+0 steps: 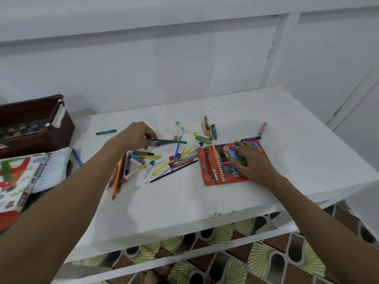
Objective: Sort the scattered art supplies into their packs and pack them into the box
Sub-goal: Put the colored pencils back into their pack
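I stand at a rough white-painted table (205, 201) whose top is speckled and scuffed, with a few small chips along its near edge. Below that edge a lower white-painted ledge (184, 245) runs across, parallel to it. Behind the table rises a pale grey-white wall (164, 68) crossed by horizontal raised bands, and a white vertical post (272, 50) with cracked paint stands at the back right corner. Under the table I see a patterned tiled floor (266, 261) with yellow fan shapes, black ovals and brown panels. My bare toes (147, 277) show at the bottom edge.
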`<state>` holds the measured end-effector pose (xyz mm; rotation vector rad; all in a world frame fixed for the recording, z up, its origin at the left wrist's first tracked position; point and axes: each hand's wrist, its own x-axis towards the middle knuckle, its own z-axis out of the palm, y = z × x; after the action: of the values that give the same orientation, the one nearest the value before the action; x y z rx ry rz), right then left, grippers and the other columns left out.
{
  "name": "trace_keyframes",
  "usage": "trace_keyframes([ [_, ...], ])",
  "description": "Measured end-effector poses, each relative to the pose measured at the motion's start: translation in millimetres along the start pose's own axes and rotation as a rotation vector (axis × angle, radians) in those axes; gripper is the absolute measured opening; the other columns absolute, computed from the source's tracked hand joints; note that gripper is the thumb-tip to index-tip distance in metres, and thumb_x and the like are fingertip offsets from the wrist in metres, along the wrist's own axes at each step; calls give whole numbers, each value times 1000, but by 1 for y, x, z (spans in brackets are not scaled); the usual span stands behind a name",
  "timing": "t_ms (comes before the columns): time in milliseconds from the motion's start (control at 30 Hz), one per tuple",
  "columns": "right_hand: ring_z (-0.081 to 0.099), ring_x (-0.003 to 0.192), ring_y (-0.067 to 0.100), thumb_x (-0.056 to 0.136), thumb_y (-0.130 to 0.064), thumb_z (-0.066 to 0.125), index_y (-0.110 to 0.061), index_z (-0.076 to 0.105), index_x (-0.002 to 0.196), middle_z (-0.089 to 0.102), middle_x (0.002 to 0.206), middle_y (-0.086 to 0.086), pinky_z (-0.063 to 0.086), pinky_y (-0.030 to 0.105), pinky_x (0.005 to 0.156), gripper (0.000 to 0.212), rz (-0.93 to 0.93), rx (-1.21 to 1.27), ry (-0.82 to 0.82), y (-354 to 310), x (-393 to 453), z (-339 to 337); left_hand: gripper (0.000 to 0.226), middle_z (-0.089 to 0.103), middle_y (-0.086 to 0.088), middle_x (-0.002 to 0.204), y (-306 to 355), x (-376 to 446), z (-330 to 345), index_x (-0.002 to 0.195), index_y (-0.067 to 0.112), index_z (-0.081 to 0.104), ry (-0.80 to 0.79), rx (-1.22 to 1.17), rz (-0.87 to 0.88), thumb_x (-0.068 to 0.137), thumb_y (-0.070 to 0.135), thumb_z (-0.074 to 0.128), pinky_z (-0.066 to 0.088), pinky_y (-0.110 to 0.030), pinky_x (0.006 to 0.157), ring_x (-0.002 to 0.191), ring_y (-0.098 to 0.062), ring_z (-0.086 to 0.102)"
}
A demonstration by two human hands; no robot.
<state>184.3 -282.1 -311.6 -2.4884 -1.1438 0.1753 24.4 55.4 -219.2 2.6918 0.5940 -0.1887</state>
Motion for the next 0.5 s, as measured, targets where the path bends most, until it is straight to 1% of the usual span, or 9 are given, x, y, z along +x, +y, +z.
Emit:
trace_keyframes([
  [67, 17, 144, 17, 95, -46, 47, -23, 34, 145, 27, 155, -2, 17, 35, 115, 57, -4, 2, 8, 0, 0, 0, 15, 69, 2, 68, 1, -7, -14, 99, 17, 75, 15, 5, -12, 85, 15, 71, 39, -16, 58, 65, -11, 62],
  [133, 17, 144, 17, 95, -46, 47, -23, 34, 145, 27, 155, -2, 17, 35, 115, 57, -4, -1, 11, -1, 0, 0, 15, 69, 1, 71, 3, -15, -28, 99, 16, 75, 33, 61, -46, 86, 14, 69, 39, -20, 56, 65, -10, 59],
  [200, 18, 144, 17, 95, -47, 46, -23, 34, 145, 27, 155, -2, 17, 36, 115, 57, -1, -5, 10, 0, 0, 0, 16, 67, 0, 76, 9, -23, -42, 102, 14, 75, 115, 148, -87, 88, 13, 67, 40, -23, 63, 71, -15, 58],
  [267, 18, 144, 17, 94, -48, 46, -24, 33, 145, 26, 155, -2, 17, 35, 115, 58, 4, -12, 2, 0, 0, 0, 18, 67, -6, 84, 22, -31, -49, 104, 10, 74, 268, 199, -118, 90, 11, 62, 41, -27, 67, 76, -21, 57],
  [300, 18, 144, 17, 94, -49, 46, -24, 33, 145, 26, 155, -3, 17, 35, 115, 58, 6, -16, -3, 0, 1, 0, 18, 68, -9, 88, 33, -35, -50, 104, 9, 73, 323, 158, -117, 91, 10, 60, 41, -28, 68, 77, -22, 56],
  [333, 18, 144, 17, 94, -49, 46, -24, 33, 146, 26, 155, -2, 17, 35, 115, 59, 8, -17, -7, 0, 1, 0, 18, 68, -9, 90, 45, -38, -48, 104, 10, 73, 339, 73, -106, 91, 11, 59, 41, -28, 67, 76, -22, 56],
  [367, 18, 144, 17, 94, -49, 46, -23, 33, 146, 26, 155, -2, 17, 36, 115, 59, 11, -14, -10, 0, 1, 0, 17, 68, -9, 89, 58, -41, -44, 103, 11, 72, 307, -36, -88, 92, 12, 59, 41, -26, 66, 74, -20, 56],
  [433, 18, 144, 17, 94, -49, 46, -23, 33, 146, 26, 155, -2, 17, 36, 116, 60, 16, -3, -16, 0, 1, -1, 16, 68, -13, 86, 82, -43, -27, 102, 12, 72, 158, -235, -53, 92, 13, 59, 42, -26, 64, 68, -17, 55],
  [500, 17, 144, 17, 93, -50, 47, -23, 33, 146, 26, 155, -2, 18, 36, 116, 61, 17, -1, -23, 0, 1, -2, 15, 64, -11, 81, 99, -39, -3, 99, 11, 72, 15, -357, -89, 92, 14, 59, 42, -25, 61, 65, -15, 51],
])
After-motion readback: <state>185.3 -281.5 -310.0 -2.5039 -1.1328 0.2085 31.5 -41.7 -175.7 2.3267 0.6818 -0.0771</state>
